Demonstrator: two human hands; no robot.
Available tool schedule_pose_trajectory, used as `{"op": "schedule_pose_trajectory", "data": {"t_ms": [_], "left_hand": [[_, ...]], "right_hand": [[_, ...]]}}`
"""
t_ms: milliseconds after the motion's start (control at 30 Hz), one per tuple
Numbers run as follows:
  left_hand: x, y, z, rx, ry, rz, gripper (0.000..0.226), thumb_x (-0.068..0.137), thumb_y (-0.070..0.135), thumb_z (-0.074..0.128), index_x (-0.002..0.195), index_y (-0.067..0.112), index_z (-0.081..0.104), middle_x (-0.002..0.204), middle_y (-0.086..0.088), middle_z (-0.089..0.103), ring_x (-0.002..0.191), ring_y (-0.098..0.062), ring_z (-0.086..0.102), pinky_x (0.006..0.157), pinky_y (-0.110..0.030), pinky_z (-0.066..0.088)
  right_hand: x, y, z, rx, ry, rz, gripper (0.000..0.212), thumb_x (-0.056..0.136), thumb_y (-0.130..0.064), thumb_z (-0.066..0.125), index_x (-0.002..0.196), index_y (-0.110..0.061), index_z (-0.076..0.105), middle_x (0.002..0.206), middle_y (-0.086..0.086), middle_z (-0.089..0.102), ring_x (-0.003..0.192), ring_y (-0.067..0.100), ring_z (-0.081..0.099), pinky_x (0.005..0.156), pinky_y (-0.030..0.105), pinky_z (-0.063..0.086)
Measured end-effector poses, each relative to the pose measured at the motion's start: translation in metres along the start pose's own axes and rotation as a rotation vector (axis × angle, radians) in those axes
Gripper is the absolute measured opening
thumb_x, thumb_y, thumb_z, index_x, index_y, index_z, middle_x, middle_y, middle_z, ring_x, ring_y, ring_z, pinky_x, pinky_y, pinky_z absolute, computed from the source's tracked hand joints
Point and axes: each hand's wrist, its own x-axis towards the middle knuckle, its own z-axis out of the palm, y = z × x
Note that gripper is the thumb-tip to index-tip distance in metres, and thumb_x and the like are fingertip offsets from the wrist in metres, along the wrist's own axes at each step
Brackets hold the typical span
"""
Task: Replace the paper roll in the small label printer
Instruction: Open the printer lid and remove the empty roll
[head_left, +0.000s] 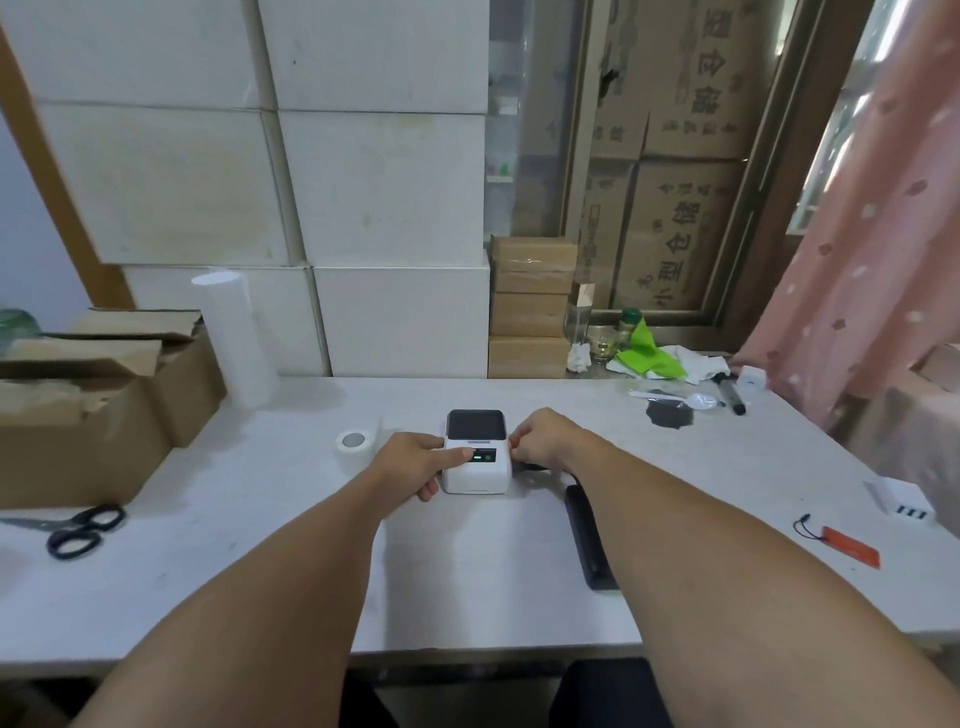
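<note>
The label printer (476, 452) is seen upright at the centre of the white table (467, 561), lid shut, a green light lit on its front. It is clasped at 9 o'clock by the left hand (410, 462), thumb across the front panel. At 3 o'clock the right hand (543, 439) is pressed against its side; whether that grip is closed cannot be told. A paper roll (354, 442) lies near at 9 o'clock, scissors (83, 530) well apart at 8 o'clock.

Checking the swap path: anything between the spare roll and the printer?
Only the left hand, which grips the printer on the side facing the paper roll. No other object lies on the table between them.
</note>
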Motion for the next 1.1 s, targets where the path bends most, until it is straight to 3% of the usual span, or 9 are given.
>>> {"op": "schedule_pose_trajectory", "data": {"t_ms": [67,233,333,467,600,767,900,1000,1100], "left_hand": [[-0.001,0.001,0.001,-0.004,0.005,-0.006,0.024,0.083,0.039,0.082,0.070,0.019,0.078,0.056,-0.004,0.052,0.055,-0.019,0.048,0.053,-0.028,0.043],[0.000,0.001,-0.001,-0.023,-0.024,-0.018,0.024,0.085,0.036,0.081,0.076,0.015,0.078,0.056,-0.004,0.054,0.059,-0.021,0.050,0.055,-0.027,0.045],[0.001,0.002,-0.001,-0.024,-0.036,-0.026,0.025,0.085,0.034,0.083,0.072,0.013,0.076,0.055,-0.004,0.053,0.057,-0.022,0.050,0.054,-0.027,0.045],[0.000,0.002,0.000,-0.019,-0.034,-0.014,0.039,0.087,0.033,0.081,0.049,0.024,0.074,0.052,-0.001,0.054,0.055,-0.019,0.050,0.056,-0.027,0.046],[0.000,0.001,-0.001,-0.047,-0.017,-0.019,0.018,0.084,0.036,0.083,0.078,0.019,0.082,0.056,-0.002,0.056,0.060,-0.022,0.051,0.057,-0.028,0.047],[-0.001,0.000,0.001,-0.043,0.015,-0.030,0.025,0.080,0.041,0.085,0.080,0.016,0.083,0.055,-0.002,0.058,0.060,-0.022,0.052,0.060,-0.031,0.047],[0.000,-0.001,0.001,-0.038,0.052,-0.056,0.053,0.069,0.048,0.087,0.094,0.002,0.078,0.056,-0.006,0.058,0.057,-0.024,0.055,0.060,-0.033,0.047],[0.003,0.003,0.001,-0.021,0.121,-0.066,0.060,0.070,0.056,0.081,0.109,0.011,0.071,0.073,-0.019,0.071,0.055,-0.025,0.060,0.056,-0.033,0.050],[0.005,0.011,0.003,-0.028,0.184,-0.047,0.040,0.086,0.044,0.072,0.112,0.014,0.070,0.092,-0.019,0.072,0.058,-0.026,0.057,0.055,-0.033,0.048]], "right_hand": [[-0.002,-0.003,0.000,-0.042,-0.010,-0.004,0.020,0.084,-0.013,0.066,0.095,-0.018,0.082,0.097,0.006,0.075,0.097,0.027,0.069,0.092,0.041,0.058],[-0.002,-0.004,-0.001,-0.169,-0.018,-0.043,0.011,0.072,-0.023,0.067,0.078,-0.026,0.074,0.092,-0.001,0.073,0.092,0.025,0.067,0.091,0.048,0.058],[-0.006,-0.004,-0.004,-0.213,-0.016,-0.097,0.012,0.080,-0.019,0.068,0.088,-0.026,0.075,0.096,0.002,0.071,0.095,0.027,0.065,0.091,0.047,0.057],[-0.006,0.002,0.000,-0.221,0.033,-0.159,0.027,0.086,-0.007,0.055,0.102,-0.016,0.075,0.103,0.010,0.072,0.093,0.030,0.065,0.085,0.040,0.058],[-0.009,0.005,0.002,-0.192,0.052,-0.185,0.032,0.092,-0.003,0.051,0.110,-0.011,0.075,0.110,0.014,0.073,0.097,0.030,0.065,0.074,0.029,0.046],[-0.009,0.002,0.002,-0.200,0.043,-0.161,0.027,0.091,-0.007,0.057,0.110,-0.012,0.077,0.111,0.013,0.073,0.100,0.031,0.065,0.082,0.034,0.054],[-0.008,0.004,0.001,-0.172,0.049,-0.124,0.018,0.087,-0.016,0.068,0.101,-0.022,0.077,0.109,0.006,0.072,0.100,0.027,0.065,0.090,0.040,0.057],[-0.010,0.000,-0.003,-0.073,0.090,-0.105,0.013,0.083,-0.018,0.071,0.090,-0.028,0.076,0.104,0.002,0.073,0.097,0.023,0.066,0.087,0.037,0.058],[-0.010,-0.006,-0.007,-0.020,0.120,-0.113,0.018,0.084,-0.013,0.068,0.097,-0.018,0.079,0.107,0.006,0.074,0.100,0.023,0.066,0.084,0.030,0.055]]}}
